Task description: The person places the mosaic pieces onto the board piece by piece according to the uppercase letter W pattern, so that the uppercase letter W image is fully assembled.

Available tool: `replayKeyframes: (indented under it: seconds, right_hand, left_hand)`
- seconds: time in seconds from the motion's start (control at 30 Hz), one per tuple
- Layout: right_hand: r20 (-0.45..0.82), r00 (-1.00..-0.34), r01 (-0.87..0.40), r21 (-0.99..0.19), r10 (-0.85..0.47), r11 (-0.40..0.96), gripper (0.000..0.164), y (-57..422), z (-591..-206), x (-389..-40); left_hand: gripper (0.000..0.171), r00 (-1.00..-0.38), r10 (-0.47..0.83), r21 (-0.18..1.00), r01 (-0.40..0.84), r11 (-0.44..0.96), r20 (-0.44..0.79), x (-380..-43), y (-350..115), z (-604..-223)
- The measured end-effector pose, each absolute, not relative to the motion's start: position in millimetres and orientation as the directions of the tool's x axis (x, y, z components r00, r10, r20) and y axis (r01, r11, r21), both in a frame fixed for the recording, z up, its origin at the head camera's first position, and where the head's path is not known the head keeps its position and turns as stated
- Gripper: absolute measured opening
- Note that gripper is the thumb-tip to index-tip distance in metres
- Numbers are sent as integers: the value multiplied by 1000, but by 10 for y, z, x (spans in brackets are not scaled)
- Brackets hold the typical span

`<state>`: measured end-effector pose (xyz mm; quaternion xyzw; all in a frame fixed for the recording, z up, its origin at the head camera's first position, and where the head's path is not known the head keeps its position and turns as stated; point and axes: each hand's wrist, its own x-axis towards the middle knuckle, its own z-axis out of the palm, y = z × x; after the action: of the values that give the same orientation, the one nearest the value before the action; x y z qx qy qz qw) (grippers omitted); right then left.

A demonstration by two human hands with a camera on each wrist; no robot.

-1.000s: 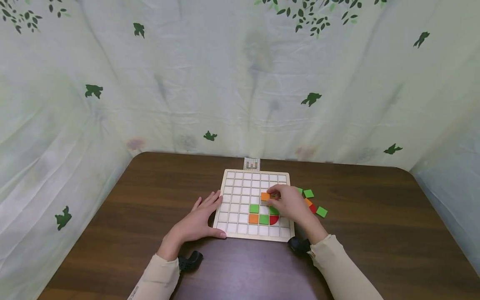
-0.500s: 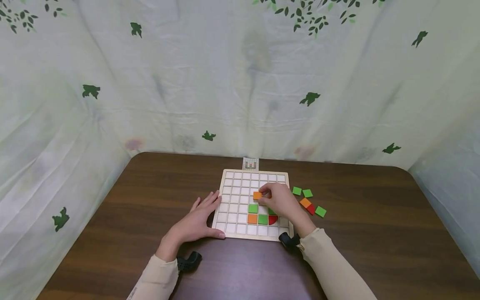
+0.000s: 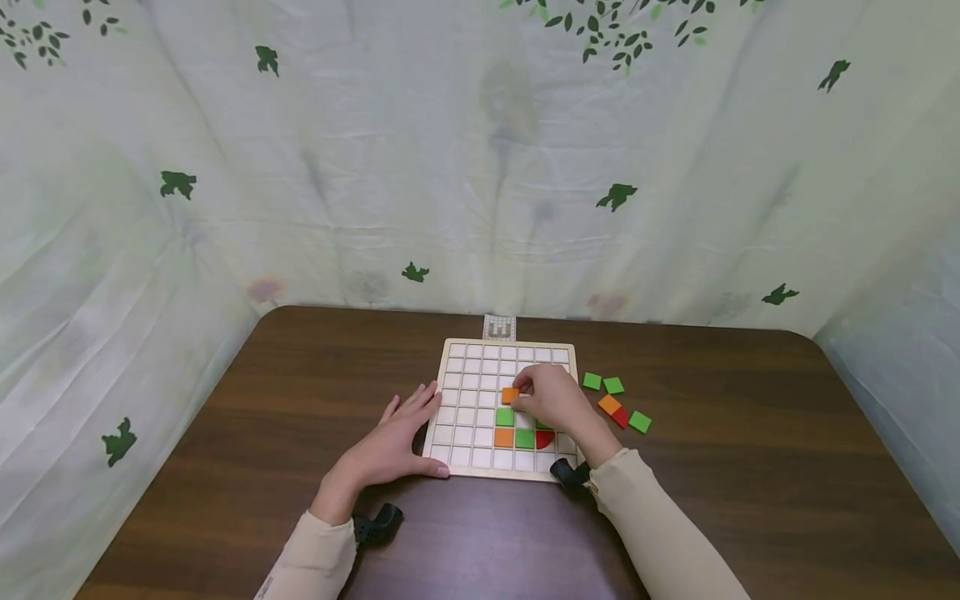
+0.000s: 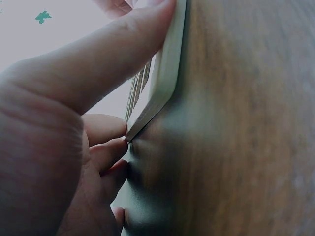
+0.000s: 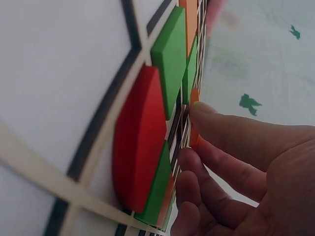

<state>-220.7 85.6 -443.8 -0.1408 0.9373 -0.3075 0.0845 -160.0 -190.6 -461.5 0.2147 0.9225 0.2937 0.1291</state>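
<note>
A wooden grid board with white cells lies on the table. My left hand touches its front left corner, the thumb at the front edge and the fingers along the left side. Between right thumb and fingers, my right hand pinches an orange square tile just behind a green tile. Nearer me on the board sit another orange tile, a green tile and a red rounded piece. A further green tile is partly covered by the right hand.
Loose tiles lie right of the board: several green ones, an orange one and a red one. A small patterned card lies behind the board. A leaf-printed curtain hangs beyond the brown table.
My right hand has carried the orange tile leftward over the board, then slightly toward me, to just behind the green tile. The left hand has stayed at the board's corner.
</note>
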Motion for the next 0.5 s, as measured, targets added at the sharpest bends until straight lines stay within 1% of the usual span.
replayKeyframes:
  seconds: [0.17,0.5]
  right_hand:
    - [-85,-942,-214,-590,-324,778,17,840,-4425,-2206]
    - [-74,-935,-251,-556,-347,792,16,831,-4423,-2214]
  left_hand:
    - [114,-873,476,600,326,731,-105,-1598,-1910,-4615]
    - [114,-874,474,599,326,732,-103,-1604,-1913,-4623]
